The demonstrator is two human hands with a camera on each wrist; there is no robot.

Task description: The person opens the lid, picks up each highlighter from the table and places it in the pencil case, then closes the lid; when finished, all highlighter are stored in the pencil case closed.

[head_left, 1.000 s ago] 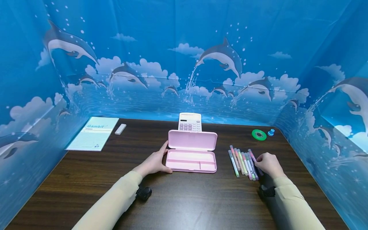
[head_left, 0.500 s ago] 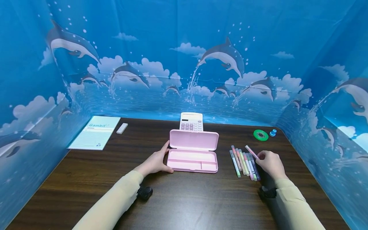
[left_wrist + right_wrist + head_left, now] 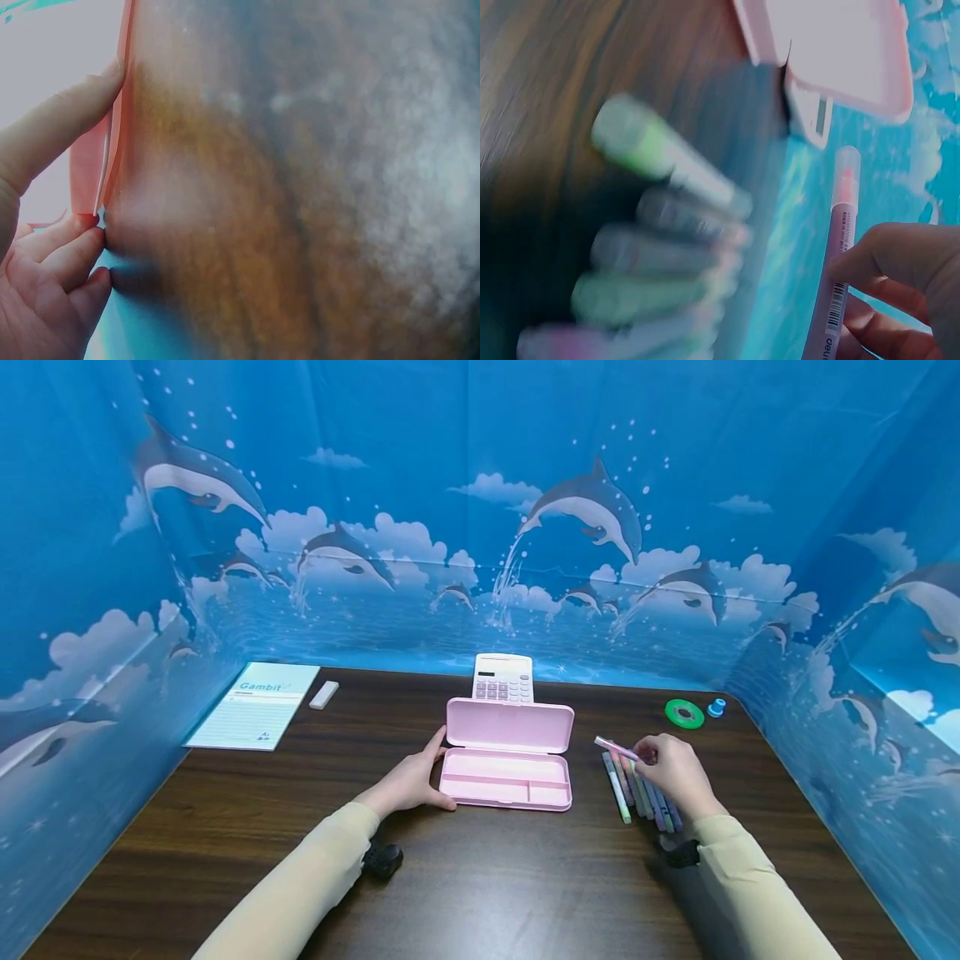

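A pink pencil case [image 3: 506,768] stands with its lid raised at the middle of the table, its compartments bare. At its left end my left hand [image 3: 408,783] holds it, thumb at the front corner and fingers at the back; the left wrist view shows the thumb [image 3: 67,112] against the pink edge. My right hand [image 3: 675,770] pinches a pink marker [image 3: 838,240] with a clear cap between thumb and fingers. In the head view this marker slants over a row of several coloured markers [image 3: 618,789], partly hidden under the right hand.
Behind the case lies a white calculator [image 3: 502,679]. A notepad [image 3: 258,706] and a white eraser-like block [image 3: 324,695] are at the back left. A green tape roll [image 3: 684,714] and a small blue object [image 3: 716,707] sit at the back right. Dolphin-print cloth [image 3: 480,527] encloses the table.
My right hand has lifted the pink marker from the right end of the row and carried it left, towards the case. My left hand has kept its hold on the case.
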